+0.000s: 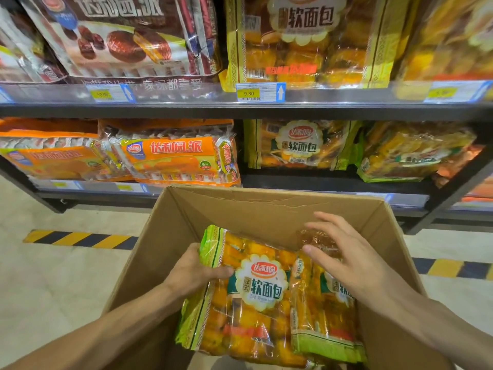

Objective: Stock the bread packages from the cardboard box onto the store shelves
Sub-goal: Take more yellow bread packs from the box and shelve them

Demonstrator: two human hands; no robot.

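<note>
Steel-grey shelving (240,109) fills everything beyond my hands, two tiers packed with crinkly plastic bags. Up and to the left of my left hand sit brown-and-white bags (117,36) printed 达利园·派, with chocolate pies pictured; lower down, orange bags (173,158) carry the same name. Above my right hand, clear bags with yellow-green borders (306,38) read 软面包 on a scalloped white label, and a yellow price tag (248,93) on the shelf rail says 9.80. More of these bags (301,145) stand on the lower tier.

Nearer to me, the cardboard box (266,209) is open, plain brown and creased along its far wall. Both my hands are inside it. Beyond it the pale floor has a yellow-and-black striped strip (80,239).

One bread package (248,297) lies in the box, glossy, showing golden rolls and a label reading 达利园 法式软面包. My left hand (194,271) is clamped on its green upper-left edge, thumb on top. A second package (328,311) lies touching it, under my right hand (349,257), which rests with fingers spread across its top end, not closed around it.
</note>
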